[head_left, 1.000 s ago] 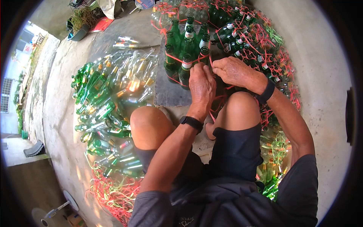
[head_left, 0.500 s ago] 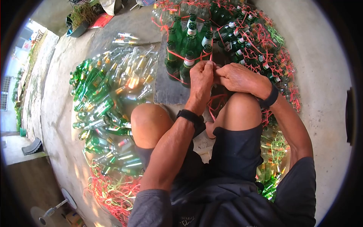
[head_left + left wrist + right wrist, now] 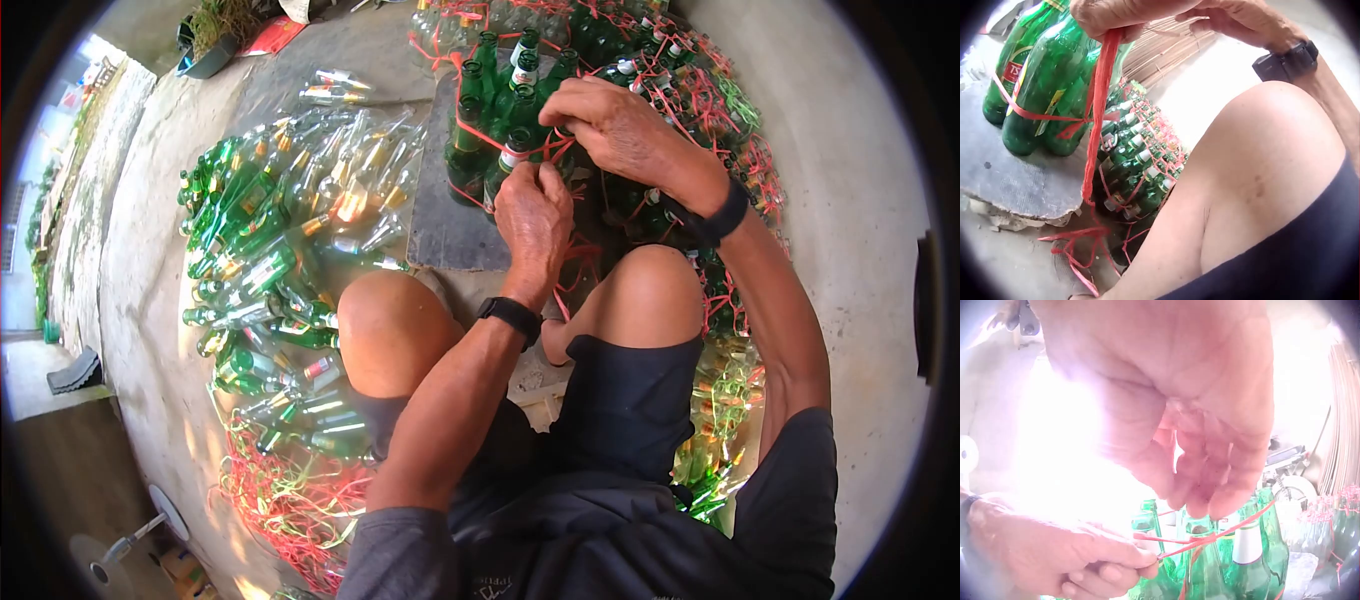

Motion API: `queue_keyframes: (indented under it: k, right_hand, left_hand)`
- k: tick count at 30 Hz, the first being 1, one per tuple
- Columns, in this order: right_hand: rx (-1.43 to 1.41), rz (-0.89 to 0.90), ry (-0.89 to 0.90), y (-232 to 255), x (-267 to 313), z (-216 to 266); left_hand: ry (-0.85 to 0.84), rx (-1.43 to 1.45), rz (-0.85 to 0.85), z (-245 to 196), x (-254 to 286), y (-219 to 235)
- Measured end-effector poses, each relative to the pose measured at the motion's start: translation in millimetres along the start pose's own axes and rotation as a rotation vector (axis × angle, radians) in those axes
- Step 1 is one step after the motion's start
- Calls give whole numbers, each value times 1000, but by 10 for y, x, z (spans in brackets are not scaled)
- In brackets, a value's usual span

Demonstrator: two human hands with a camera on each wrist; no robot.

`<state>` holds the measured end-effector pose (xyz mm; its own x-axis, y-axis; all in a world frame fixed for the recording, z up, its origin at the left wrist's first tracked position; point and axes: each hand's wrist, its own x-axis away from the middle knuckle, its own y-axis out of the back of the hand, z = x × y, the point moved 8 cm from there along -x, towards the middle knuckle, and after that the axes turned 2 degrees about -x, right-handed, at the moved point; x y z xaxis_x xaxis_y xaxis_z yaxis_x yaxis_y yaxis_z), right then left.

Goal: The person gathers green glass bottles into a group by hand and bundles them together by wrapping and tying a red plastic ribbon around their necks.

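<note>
A cluster of upright green glass bottles [image 3: 468, 130] stands on a dark board [image 3: 450, 240], bound by red plastic strapping [image 3: 1038, 115] low down and again around the necks. My left hand [image 3: 533, 215] is at the near side of the bundle, pinching the red strap [image 3: 1102, 106] between thumb and fingers; a length dangles below it. Above the nearest right-hand bottles is my right hand [image 3: 635, 135], its fingers loosely bent downward. In the right wrist view the fingertips [image 3: 1197, 506] are right at a bottle mouth, just over a strap looped round that neck.
Loose clear and green bottles [image 3: 260, 265] lie on the floor to the left, with a tangle of red and green strapping [image 3: 285, 495] below them. Strapped bundles of bottles [image 3: 725, 160] line the right side and back. My knees [image 3: 390, 325] flank the board's near edge.
My right hand has moved from beside the left hand up and over the bottle necks. The left hand keeps its pinch on the strap near the same place.
</note>
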<state>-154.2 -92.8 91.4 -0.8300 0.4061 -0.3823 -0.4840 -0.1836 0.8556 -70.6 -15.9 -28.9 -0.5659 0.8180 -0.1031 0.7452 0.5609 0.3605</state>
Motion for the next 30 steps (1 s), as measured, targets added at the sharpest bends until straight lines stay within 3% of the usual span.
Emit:
queue_keyframes:
  k: [1,5,7,12,16,17,19,30]
  right_hand:
    - [72,34,75,-66,-46,29]
    - [182,249,1,-283,-197,-85]
    - [266,268,73,-285,-249,-40]
    - [215,422,6,-467,-326,-142]
    - [258,466,16,-477,-428,-97]
    - [251,469,27,-472,-476,-73]
    - [287,646,-61,-575,-509,-144]
    - [227,954,-113,-846,-589,-261]
  left_hand:
    - [-18,-23,-36,-21,14,31]
    - [21,-81,-82,-58,46,96]
    - [-93,-129,-158,-45,39,83]
    - [12,-76,-231,52,55,127]
    - [-51,-37,-302,37,48,176]
    - [-45,-44,-312,48,50,174]
    - [14,-50,-298,83,39,165]
    - [59,6,-304,106,72,132]
